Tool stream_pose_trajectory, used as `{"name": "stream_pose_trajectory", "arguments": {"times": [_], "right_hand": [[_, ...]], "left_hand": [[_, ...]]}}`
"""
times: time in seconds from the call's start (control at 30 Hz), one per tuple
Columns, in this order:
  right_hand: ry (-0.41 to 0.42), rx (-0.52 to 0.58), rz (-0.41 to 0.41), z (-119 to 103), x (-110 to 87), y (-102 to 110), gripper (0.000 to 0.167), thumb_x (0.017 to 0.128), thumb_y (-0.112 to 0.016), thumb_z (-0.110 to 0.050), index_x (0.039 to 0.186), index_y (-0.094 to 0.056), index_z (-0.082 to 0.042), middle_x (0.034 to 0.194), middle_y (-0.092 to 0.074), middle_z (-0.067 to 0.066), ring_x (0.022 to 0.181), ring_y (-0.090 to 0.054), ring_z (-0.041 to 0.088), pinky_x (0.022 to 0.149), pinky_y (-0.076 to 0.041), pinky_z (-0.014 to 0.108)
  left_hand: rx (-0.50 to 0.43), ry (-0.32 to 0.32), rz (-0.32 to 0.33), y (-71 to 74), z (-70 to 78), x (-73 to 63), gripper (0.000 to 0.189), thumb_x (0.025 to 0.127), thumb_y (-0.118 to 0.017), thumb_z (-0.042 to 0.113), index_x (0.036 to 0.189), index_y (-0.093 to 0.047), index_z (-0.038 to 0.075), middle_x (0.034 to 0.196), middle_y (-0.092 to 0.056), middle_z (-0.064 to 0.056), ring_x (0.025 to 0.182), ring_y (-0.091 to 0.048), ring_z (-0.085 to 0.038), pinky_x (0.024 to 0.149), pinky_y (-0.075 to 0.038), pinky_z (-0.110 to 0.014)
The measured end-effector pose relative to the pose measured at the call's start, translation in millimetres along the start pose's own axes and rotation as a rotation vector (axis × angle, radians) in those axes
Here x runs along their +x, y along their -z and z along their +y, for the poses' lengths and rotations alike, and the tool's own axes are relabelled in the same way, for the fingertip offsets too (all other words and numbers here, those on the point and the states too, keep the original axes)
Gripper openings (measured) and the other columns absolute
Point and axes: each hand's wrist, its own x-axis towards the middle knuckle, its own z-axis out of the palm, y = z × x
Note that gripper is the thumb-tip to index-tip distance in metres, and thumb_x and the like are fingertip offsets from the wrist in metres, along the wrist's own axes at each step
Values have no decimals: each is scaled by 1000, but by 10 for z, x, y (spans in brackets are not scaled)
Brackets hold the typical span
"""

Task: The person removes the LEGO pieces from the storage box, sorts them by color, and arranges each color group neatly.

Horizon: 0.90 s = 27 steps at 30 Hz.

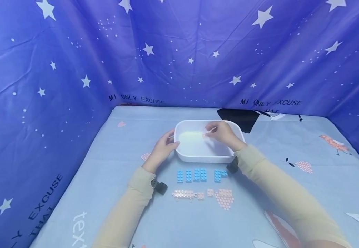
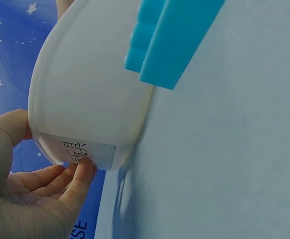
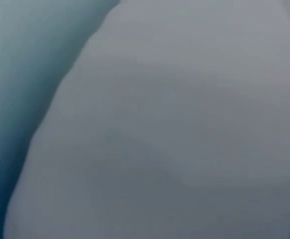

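A white plastic bin (image 1: 208, 159) stands on the cloth, and my left hand (image 1: 163, 148) grips its left end. In the left wrist view the thumb is at the rim and the fingers rest against a label (image 2: 102, 153) on the outer wall. Inside the bin, my right hand (image 1: 224, 133) pinches a small pale pink toy brick (image 1: 203, 135) between thumb and fingers. The right wrist view shows only the blurred white bin wall (image 3: 160, 139); the hand is hidden there.
In front of the bin lies a row of blue building bricks (image 1: 197, 175), one close in the left wrist view. Nearer still is a row of pale pink bricks (image 1: 183, 194). A patterned light blue cloth (image 1: 120, 155) covers the table, with a starry curtain (image 1: 179, 51) behind.
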Motion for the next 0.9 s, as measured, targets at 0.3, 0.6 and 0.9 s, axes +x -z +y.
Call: {"name": "stream_pose_trajectory", "arguments": {"times": [0.3, 0.6, 0.9], "right_hand": [[-36, 41, -24, 1, 84, -122, 38, 83, -71, -5, 119, -64, 3, 116, -67, 21, 102, -63, 31, 92, -54, 37], [-55, 40, -36, 23, 154, -160, 37, 83, -73, -6, 118, -65, 3, 117, -66, 23, 105, -63, 34, 91, -55, 42], [21, -65, -39, 37, 212, -159, 30, 76, -74, 0, 105, -70, 6, 104, -70, 23, 97, -66, 34, 90, -55, 43]], "left_hand": [[-6, 12, -18, 60, 13, -45, 63, 94, -63, 20, 150, -35, 16, 152, -40, -12, 134, -46, -33, 109, -44, -48], [13, 19, -10, 54, -21, -23, 62, 94, -62, 22, 149, -36, 19, 152, -41, -9, 134, -47, -31, 109, -44, -48], [6, 3, -26, 40, 1, 0, 64, 93, -64, 23, 150, -36, 18, 151, -41, -10, 134, -47, -31, 109, -44, -46]]}}
